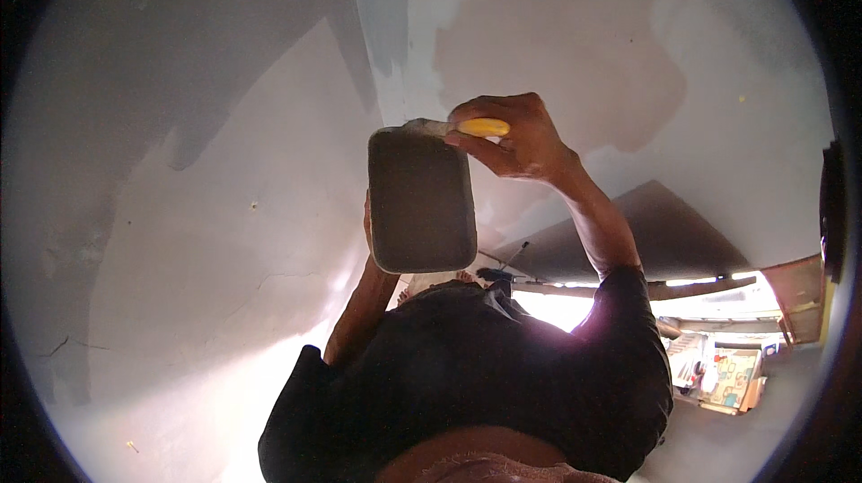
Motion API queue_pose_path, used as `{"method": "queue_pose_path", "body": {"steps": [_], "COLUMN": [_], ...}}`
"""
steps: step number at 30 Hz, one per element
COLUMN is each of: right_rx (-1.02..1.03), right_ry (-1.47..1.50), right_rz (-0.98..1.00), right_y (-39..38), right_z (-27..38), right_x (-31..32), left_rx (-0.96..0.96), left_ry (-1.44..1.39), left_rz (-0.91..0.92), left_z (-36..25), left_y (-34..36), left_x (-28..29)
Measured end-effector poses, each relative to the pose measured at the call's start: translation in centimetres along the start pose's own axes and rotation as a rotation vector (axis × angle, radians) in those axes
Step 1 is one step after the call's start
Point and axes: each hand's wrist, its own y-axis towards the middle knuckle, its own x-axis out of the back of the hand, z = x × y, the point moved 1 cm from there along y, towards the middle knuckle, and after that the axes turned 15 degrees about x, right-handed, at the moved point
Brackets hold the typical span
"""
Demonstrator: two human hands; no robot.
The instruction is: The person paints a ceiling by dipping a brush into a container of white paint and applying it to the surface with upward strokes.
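A dark, rounded rectangular tray [422,200] is held up in front of my chest, its long side running away from me. My left hand [367,214] grips it from behind at its left side; most of the fingers are hidden by the tray. At the tray's far edge, my right hand [516,137] is closed round the yellow handle of a paintbrush [485,127]. The brush's greyish head points left and rests on or just over the rim; which one I cannot tell.
Two pale walls with patchy grey areas meet in a corner [382,97] ahead. Fine cracks mark the left wall [251,241]. A dark triangular patch [646,227] lies to the right of my right forearm. Beyond a bright opening at the lower right are boxy items [732,380].
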Motion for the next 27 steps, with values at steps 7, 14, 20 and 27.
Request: {"method": "queue_pose_path", "body": {"steps": [7,14,20,27], "right_rx": [-0.025,-0.313,-0.334,-0.219], "right_ry": [0.038,0.464,0.542,0.166], "right_rz": [-0.335,-0.344,-0.404,-0.306], "right_y": [-1.1,-0.7,-1.2,-0.9], "right_z": [2.3,4.5,2.3,0.0], "right_x": [-0.2,-3.2,-0.5,0.9], "left_rx": [-0.002,0.006,0.018,0.032], "left_ry": [0.013,0.044,0.03,0.026], "left_rz": [-0.001,-0.016,-0.004,0.005], "left_z": [-0.4,-1.0,-0.6,-0.4], "left_y": [0.7,1.2,1.4,1.7], "left_x": [-0.2,-0.5,-0.4,-0.9]}}
